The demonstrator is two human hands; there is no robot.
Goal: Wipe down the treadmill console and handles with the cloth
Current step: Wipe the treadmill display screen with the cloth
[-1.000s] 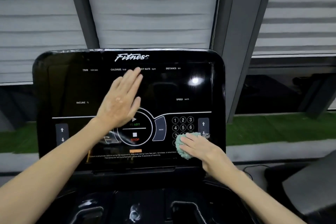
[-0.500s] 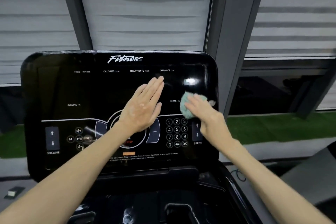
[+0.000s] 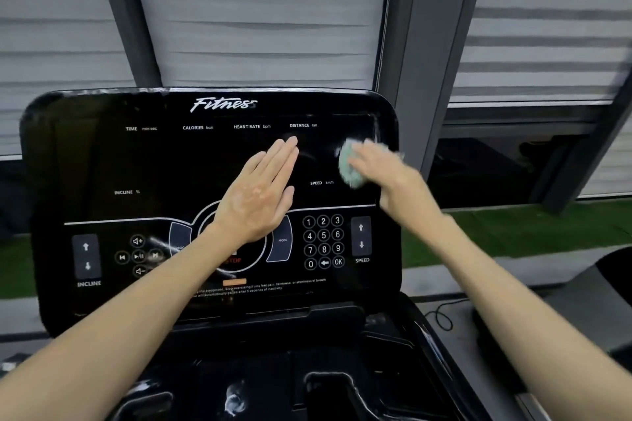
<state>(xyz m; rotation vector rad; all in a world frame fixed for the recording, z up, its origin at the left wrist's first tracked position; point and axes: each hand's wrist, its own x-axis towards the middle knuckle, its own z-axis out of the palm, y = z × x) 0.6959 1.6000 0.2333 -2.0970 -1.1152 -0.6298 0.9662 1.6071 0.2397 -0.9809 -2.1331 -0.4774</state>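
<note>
The glossy black treadmill console (image 3: 102, 164) fills the middle of the view, with a number keypad and arrow buttons along its lower half. My left hand (image 3: 260, 191) lies flat on the screen near the centre, fingers straight and together, pointing up and right. My right hand (image 3: 379, 167) presses a bunched pale green cloth (image 3: 349, 167) against the console's upper right corner, just right of the SPEED label. The right hand is blurred by motion, and most of the cloth is hidden under its fingers.
Below the console is a black tray (image 3: 239, 393) with cup recesses. Grey window frames (image 3: 410, 44) and drawn blinds stand behind. A strip of green turf (image 3: 530, 229) and a black cable (image 3: 441, 314) lie to the right.
My right hand has carried the cloth up the console's right side, from beside the keypad to the upper right corner. My left hand slid right across the screen.
</note>
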